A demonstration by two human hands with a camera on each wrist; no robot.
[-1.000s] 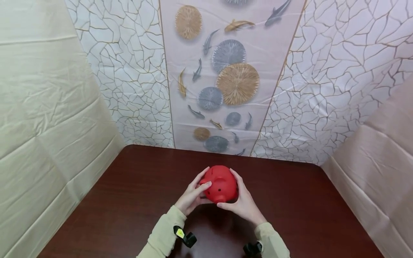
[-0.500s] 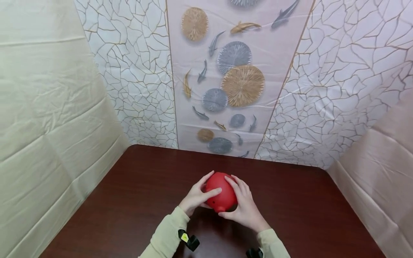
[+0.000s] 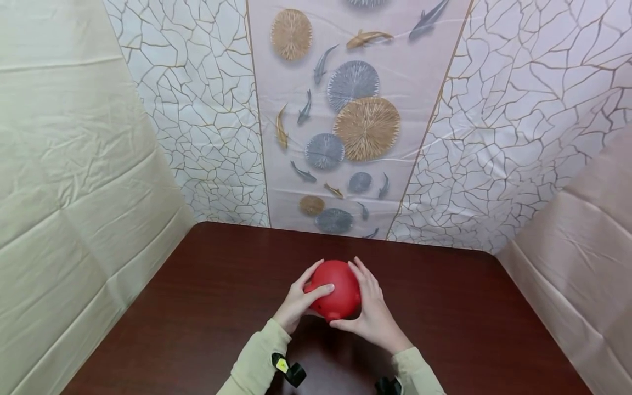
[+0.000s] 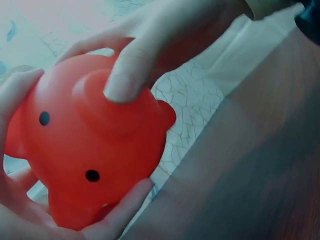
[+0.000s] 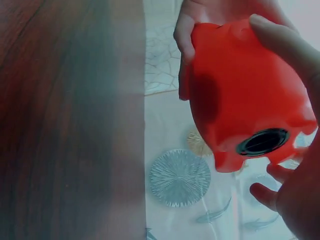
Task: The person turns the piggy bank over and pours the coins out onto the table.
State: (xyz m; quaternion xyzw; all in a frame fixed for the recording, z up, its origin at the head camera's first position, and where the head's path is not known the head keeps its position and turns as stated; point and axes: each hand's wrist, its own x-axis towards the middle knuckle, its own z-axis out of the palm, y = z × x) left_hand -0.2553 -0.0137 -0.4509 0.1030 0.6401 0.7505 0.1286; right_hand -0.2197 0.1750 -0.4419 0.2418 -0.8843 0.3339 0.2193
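A round red piggy bank [image 3: 342, 282] is held up over the table between both hands. My left hand [image 3: 295, 303] grips its left side, the thumb laid across the front. The right hand [image 3: 376, 321] holds the opposite side, its thumb on the snout [image 4: 117, 117] and fingers along the upper side. In the left wrist view the two black eyes [image 4: 92, 175] show on its face. The right wrist view shows a round black plug [image 5: 262, 141] in the underside, among the stubby feet.
A dark brown wooden table [image 3: 222, 274] lies below the hands. Behind it hangs a patterned cloth [image 3: 212, 137] with fish and discs, and plain cream cloth [image 3: 59, 219] hangs at the sides. A black wrist camera [image 3: 295, 374] sits on the left sleeve.
The piggy bank has been rolled in the hands, so its face has turned toward the left and one smooth side faces up. The right fingers have shifted on its upper side.
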